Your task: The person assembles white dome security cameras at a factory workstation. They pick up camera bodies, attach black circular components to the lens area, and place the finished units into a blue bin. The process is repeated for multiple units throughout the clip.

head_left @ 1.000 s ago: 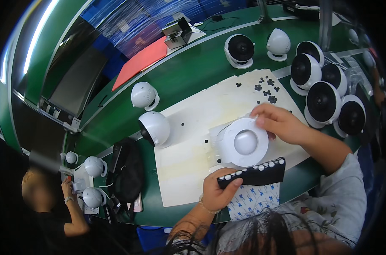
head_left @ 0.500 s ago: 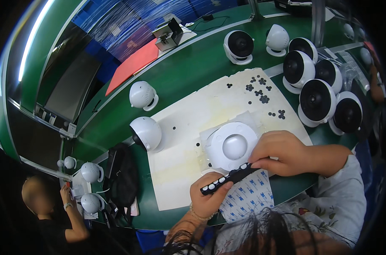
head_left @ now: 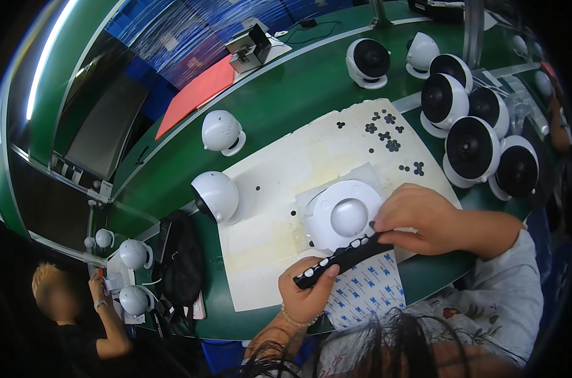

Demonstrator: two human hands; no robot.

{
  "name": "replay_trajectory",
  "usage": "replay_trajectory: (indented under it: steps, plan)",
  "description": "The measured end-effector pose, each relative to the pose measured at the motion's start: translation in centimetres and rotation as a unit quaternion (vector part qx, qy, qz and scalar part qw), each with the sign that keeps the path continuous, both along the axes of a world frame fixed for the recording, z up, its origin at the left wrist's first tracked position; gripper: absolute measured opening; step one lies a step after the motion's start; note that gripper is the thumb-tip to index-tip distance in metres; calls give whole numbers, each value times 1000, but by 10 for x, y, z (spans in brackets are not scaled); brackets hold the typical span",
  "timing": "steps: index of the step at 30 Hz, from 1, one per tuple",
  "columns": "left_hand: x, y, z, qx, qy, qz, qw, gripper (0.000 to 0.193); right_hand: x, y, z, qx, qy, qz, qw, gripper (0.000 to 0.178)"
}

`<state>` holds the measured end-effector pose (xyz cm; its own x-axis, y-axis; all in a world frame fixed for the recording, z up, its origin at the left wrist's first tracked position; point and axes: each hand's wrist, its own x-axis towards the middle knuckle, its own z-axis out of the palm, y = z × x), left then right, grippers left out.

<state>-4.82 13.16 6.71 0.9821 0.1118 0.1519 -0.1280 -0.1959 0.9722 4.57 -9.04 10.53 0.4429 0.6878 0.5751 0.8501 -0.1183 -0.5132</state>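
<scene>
My left hand (head_left: 309, 286) is closed on a folded black strip (head_left: 345, 257) with a row of white round spots. My right hand (head_left: 418, 219) is closed in a pinch at the strip's far right end, with a small black round pad (head_left: 372, 225) at its fingertips. Just beyond the strip, a white round base (head_left: 323, 217) with a domed middle lies on a whitish, creased sheet. White backing paper with blue print (head_left: 371, 293) lies under my hands. Black round pads (head_left: 392, 145) are scattered, some in clusters, over a large cream board (head_left: 260, 252).
Several white round devices with black fronts (head_left: 468, 151) crowd the right side. One (head_left: 216, 198) stands at the board's left edge; others (head_left: 223, 133) stand on the green surface behind. A black bag (head_left: 182, 252) lies left. Another person (head_left: 78, 315) works at far left.
My right hand has lifted slightly away from the strip, with a black pad now showing at its fingertips. Two or three white devices on the green surface behind have shifted right.
</scene>
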Motion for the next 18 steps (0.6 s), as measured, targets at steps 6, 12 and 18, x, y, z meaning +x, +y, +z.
replay_trajectory:
  steps: [6,12,18]
  plan:
    - [1,-3,1,17,-7,30,999,18,9,3,-19,51,-252,-13,966,22]
    - [1,-3,0,19,0,39,999,24,11,1,-15,48,-198,-20,979,27]
    - [2,-1,-2,12,-7,36,999,23,3,10,-22,99,21,0,995,45]
